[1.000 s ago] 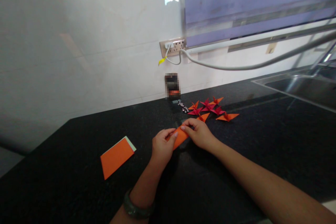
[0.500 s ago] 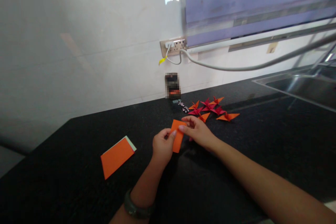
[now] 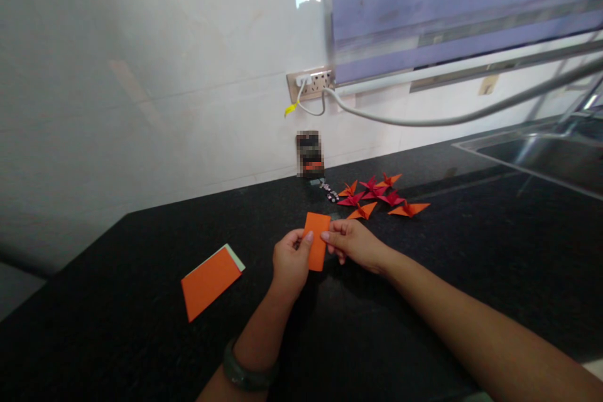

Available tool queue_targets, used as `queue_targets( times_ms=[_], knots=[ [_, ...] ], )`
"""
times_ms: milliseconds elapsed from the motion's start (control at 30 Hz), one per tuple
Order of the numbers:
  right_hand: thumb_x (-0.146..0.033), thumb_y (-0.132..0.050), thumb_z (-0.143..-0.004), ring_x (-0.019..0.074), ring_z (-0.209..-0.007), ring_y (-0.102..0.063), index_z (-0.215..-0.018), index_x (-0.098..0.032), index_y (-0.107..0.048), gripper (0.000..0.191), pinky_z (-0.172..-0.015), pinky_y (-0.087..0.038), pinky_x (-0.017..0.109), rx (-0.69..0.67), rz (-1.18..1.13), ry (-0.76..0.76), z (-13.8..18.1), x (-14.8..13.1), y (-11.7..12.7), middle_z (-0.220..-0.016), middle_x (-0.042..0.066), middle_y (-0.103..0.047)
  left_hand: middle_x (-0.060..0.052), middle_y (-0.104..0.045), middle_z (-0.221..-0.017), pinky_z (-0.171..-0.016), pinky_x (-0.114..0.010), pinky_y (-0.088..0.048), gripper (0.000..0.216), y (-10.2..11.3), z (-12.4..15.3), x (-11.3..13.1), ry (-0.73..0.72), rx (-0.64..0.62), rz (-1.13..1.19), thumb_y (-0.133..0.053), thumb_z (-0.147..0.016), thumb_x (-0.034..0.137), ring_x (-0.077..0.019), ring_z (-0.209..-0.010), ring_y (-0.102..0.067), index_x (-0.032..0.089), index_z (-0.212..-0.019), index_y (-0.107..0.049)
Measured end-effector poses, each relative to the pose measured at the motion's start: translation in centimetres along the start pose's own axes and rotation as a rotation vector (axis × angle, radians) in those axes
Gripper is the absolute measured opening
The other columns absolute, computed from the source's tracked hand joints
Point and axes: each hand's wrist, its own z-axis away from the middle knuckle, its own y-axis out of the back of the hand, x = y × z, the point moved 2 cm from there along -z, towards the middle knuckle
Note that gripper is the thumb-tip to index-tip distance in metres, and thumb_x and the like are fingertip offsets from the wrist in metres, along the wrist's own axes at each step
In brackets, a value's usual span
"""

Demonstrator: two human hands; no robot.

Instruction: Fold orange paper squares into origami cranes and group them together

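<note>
A small orange sheet of origami paper (image 3: 317, 248), folded to a narrow rectangle, is held above the dark counter. My left hand (image 3: 291, 262) pinches its left edge, thumb on the front face. On the right edge, my right hand (image 3: 355, 243) grips it between thumb and fingers. The fingers behind the paper are partly hidden. Just beyond my right hand stand several folded paper cranes in orange and red, the closest being an orange crane (image 3: 362, 211). To the left of my left hand lies a stack of orange paper (image 3: 211, 282) with a pale green sheet showing at its edge.
A phone-like object (image 3: 309, 154), blurred by pixels, leans on the white wall, with a beaded strap (image 3: 332, 195) before it. A wall socket (image 3: 311, 85) has a plug and a grey cable (image 3: 400, 118) running right. A sink (image 3: 541, 157) is set into the black counter (image 3: 400, 326).
My right hand has slid down to the middle of the paper's right edge, its fingers curling in. The paper has turned slightly more upright and shifted a little left.
</note>
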Motion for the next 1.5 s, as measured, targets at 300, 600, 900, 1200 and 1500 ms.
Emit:
queue_targets(
  times_ms=[300, 600, 900, 1200, 1500],
  knots=[
    [-0.036, -0.054, -0.073, 0.0024, -0.033, -0.036, -0.060, -0.015, -0.046, 0.026, -0.033, -0.031, 0.015, 0.016, 0.002, 0.017, -0.01, 0.11, 0.06, -0.048, -0.007, -0.047, -0.006, -0.067, -0.069, -0.054, -0.024, -0.046, 0.027, 0.09, -0.09, -0.02, -0.008, -0.004, -0.062, -0.057, -0.070, 0.036, -0.0157, -0.059, -0.060, 0.012, -0.078, -0.065],
    [-0.036, -0.051, -0.075, 0.0030, -0.034, -0.032, -0.059, -0.017, -0.042, 0.027, -0.033, -0.029, 0.016, 0.053, 0.030, 0.026, 0.20, -0.56, -0.06, -0.045, -0.008, -0.039, -0.005, -0.067, -0.069, -0.055, -0.024, -0.044, 0.029, 0.35, -0.20, -0.08, -0.069, -0.001, -0.213, -0.053, -0.072, 0.038, -0.0162, -0.062, -0.059, 0.013, -0.075, -0.066],
    [-0.036, -0.051, -0.075, 0.0035, -0.036, -0.034, -0.060, -0.017, -0.043, 0.026, -0.034, -0.030, 0.016, 0.059, 0.103, 0.040, 0.32, -0.79, -0.16, -0.047, -0.008, -0.039, -0.002, -0.065, -0.062, -0.050, -0.022, -0.041, 0.029, 0.44, -0.07, 0.42, -0.087, 0.020, -0.269, -0.053, -0.072, 0.039, -0.0145, -0.057, -0.057, 0.013, -0.070, -0.066],
    [-0.034, -0.055, -0.073, 0.0038, -0.038, -0.033, -0.062, -0.017, -0.044, 0.024, -0.034, -0.030, 0.015, 0.050, 0.155, 0.048, 0.38, -0.69, -0.05, -0.046, -0.008, -0.036, -0.002, -0.062, -0.057, -0.048, -0.022, -0.039, 0.031, 0.42, -0.10, 0.21, -0.089, 0.014, -0.257, -0.053, -0.071, 0.042, -0.0130, -0.053, -0.053, 0.013, -0.066, -0.065],
    [-0.037, -0.058, -0.070, 0.0038, -0.040, -0.033, -0.066, -0.016, -0.047, 0.024, -0.034, -0.030, 0.015, 0.041, 0.142, 0.048, 0.27, -0.68, -0.07, -0.051, -0.007, -0.039, -0.002, -0.064, -0.060, -0.050, -0.022, -0.039, 0.029, 0.38, -0.04, 0.50, -0.118, -0.008, -0.293, -0.052, -0.072, 0.038, -0.0142, -0.055, -0.055, 0.014, -0.068, -0.066]
  ],
)
